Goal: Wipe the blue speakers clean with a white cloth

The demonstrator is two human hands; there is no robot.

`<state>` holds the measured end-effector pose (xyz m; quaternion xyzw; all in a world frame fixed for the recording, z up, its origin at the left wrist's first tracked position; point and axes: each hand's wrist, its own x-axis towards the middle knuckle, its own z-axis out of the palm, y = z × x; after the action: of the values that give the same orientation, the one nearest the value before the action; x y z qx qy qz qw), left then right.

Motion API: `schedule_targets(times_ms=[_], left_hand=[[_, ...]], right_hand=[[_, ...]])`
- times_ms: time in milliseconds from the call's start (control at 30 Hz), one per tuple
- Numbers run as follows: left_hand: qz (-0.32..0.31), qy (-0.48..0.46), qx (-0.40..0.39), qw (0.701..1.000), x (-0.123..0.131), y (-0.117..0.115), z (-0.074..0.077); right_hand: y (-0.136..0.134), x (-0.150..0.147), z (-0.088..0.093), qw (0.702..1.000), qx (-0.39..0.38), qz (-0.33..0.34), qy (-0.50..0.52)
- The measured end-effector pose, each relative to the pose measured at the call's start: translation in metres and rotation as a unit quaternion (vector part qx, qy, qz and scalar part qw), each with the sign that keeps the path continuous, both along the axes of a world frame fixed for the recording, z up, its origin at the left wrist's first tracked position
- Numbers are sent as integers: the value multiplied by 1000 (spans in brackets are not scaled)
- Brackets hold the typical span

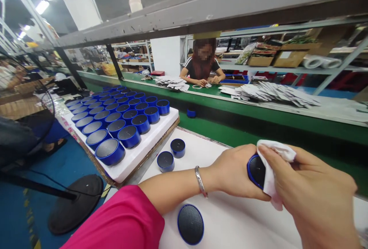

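My left hand (pixel 234 170) is wrapped round a small round blue speaker (pixel 256 171) with a black face, tilted on its side above the white work surface (pixel 230 222). A white cloth (pixel 270 178) is pinched in my right hand (pixel 319 180) and lies against the speaker's rim and face. Below my left forearm rests a loose speaker (pixel 190 224), its dark mesh side up. Two more, a nearer speaker (pixel 166 161) and a farther speaker (pixel 178 148), stand beyond the forearm. The fingers of my left hand behind the held speaker are partly hidden.
At the left, a white foam tray (pixel 149 137) bears rows of blue speakers. A green conveyor belt (pixel 218 126) runs behind, carrying a single speaker (pixel 191 113). Across it sits a person (pixel 202 63) between piles of white cards (pixel 270 93). A metal shelf beam (pixel 186 11) crosses overhead.
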<state>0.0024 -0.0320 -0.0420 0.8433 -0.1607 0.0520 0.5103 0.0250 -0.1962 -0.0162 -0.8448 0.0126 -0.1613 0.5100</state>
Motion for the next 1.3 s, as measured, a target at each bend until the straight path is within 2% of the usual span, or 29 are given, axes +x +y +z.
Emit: schedule_targets(times_ms=[133,267,400,567,633,733,833,967,1033,1167,1233,1300], left_hand=[[79,-47,-60,994,-7,13,15],[116,-105,-74,985,-9,27,30],[95,-154,-28,983,-5,27,27],[-10,-65,32,997,0,7,6],[-20,-46,31,998,1,2,1],[16,-52,-4,998,-2,5,4],[71,-74,-58,993,-7,17,17],[106,-101,-57,988,-11,28,30],[89,-105,-36,990,-10,25,27],[0,-38,-5,999,-4,10,9],[-31,-12,-13,999,-1,6,3],[-37,-20,-48,998,0,7,3]], right_hand=[[2,-8,5,998,-14,-12,-66],[11,-20,15,1000,-10,-14,-22],[12,-20,11,1000,-6,-18,-24],[3,-10,0,1000,5,-14,-26],[2,-9,2,1000,-8,-3,-12],[3,-12,8,999,-14,-3,-41],[6,-17,14,999,-23,-10,-44],[12,-21,15,1000,-10,-2,-16],[13,-20,13,1000,-4,-14,-28],[10,-12,9,1000,5,-20,-16],[7,-6,11,998,54,-6,26],[3,3,14,986,161,-8,46]])
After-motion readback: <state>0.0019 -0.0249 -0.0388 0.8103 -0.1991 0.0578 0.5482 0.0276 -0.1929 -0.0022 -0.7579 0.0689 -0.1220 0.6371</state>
